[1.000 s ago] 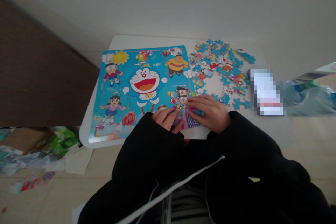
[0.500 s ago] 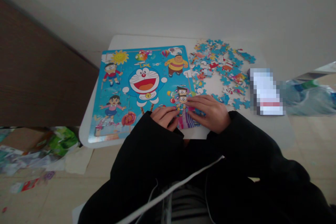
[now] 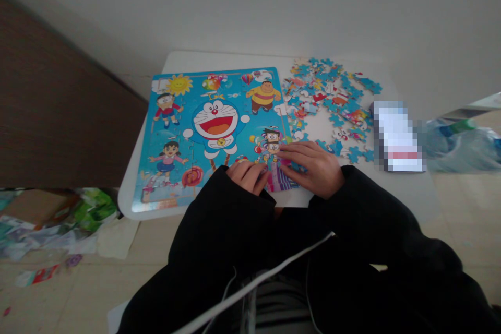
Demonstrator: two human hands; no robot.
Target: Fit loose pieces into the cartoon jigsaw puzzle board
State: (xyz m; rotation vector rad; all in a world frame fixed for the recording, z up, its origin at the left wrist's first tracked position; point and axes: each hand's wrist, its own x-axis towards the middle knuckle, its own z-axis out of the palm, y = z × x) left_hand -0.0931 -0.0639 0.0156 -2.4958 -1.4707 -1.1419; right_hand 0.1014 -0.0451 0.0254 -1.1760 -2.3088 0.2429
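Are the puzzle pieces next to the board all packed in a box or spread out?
Spread out: the loose pieces lie scattered on the white table, beside the board, some overlapping.

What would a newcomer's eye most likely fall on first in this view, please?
Probably the bright blue puzzle board on the white table, with a big open-mouthed blue-and-white cartoon figure at its middle. Next, perhaps, the jumbled loose pieces to its right, and the two hands, left and right, over the board's near right part.

Blue cartoon puzzle, flat on tbl
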